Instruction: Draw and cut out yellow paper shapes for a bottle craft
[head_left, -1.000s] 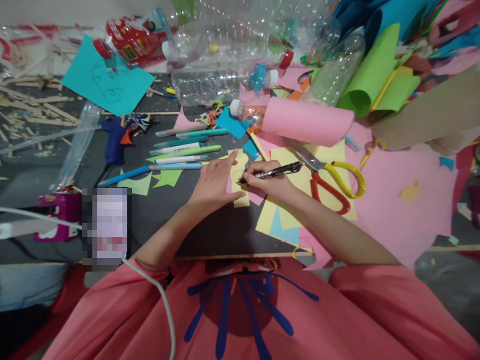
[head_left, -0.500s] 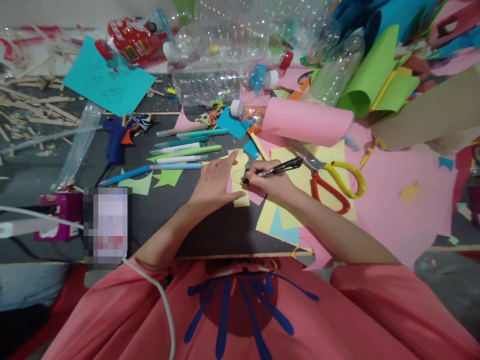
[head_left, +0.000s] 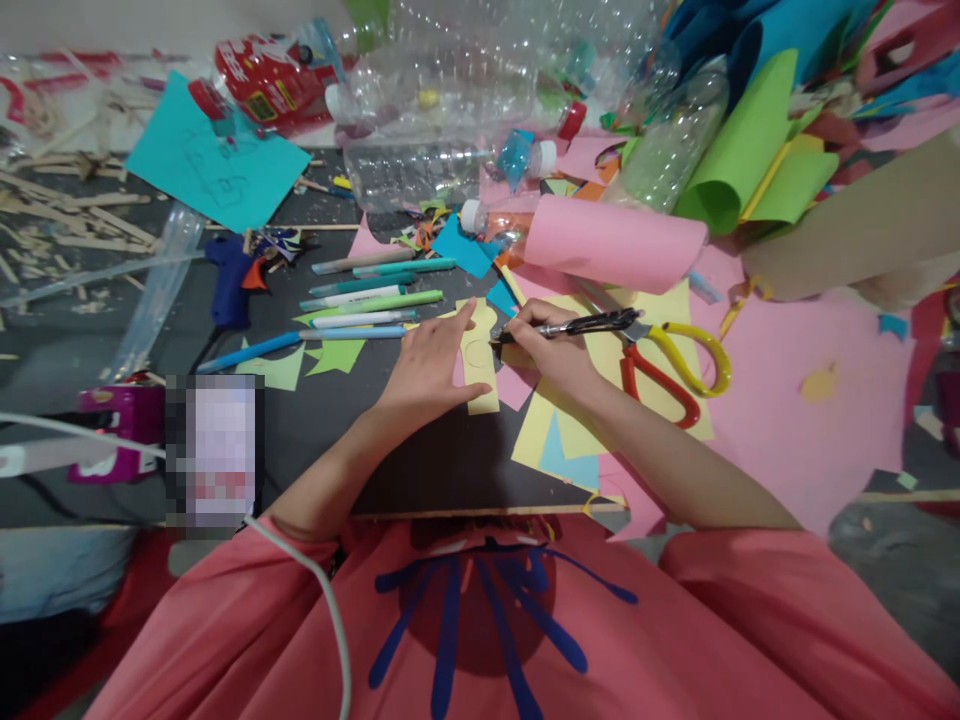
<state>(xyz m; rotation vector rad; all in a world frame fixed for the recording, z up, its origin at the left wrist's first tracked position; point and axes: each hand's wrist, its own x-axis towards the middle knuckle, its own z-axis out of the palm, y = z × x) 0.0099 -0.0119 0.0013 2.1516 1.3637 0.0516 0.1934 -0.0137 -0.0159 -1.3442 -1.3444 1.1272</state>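
Note:
A narrow strip of yellow paper (head_left: 480, 385) lies on the dark table, with a rounded outline drawn in pen on it. My left hand (head_left: 430, 365) lies open, its thumb and fingertips pressing the strip's left side. In my right hand (head_left: 551, 350) is a black pen (head_left: 592, 323), its tip at the strip's right edge beside the drawn outline. Scissors (head_left: 664, 370) with one yellow and one red handle rest just right of that hand, on sheets of yellow paper (head_left: 592, 430). Pink paper shows partly under the strip.
Several markers (head_left: 375, 300) lie beyond my left hand, near a blue glue gun (head_left: 229, 280). A phone (head_left: 221, 450) and white cable are at left. Plastic bottles (head_left: 420, 165) crowd the back, one wrapped in pink paper (head_left: 615, 245). Wooden sticks (head_left: 82, 210) are scattered at far left.
My right hand has moved slightly up and right with the pen, and the rounded outline on the strip now shows more fully. My left hand has stayed in place.

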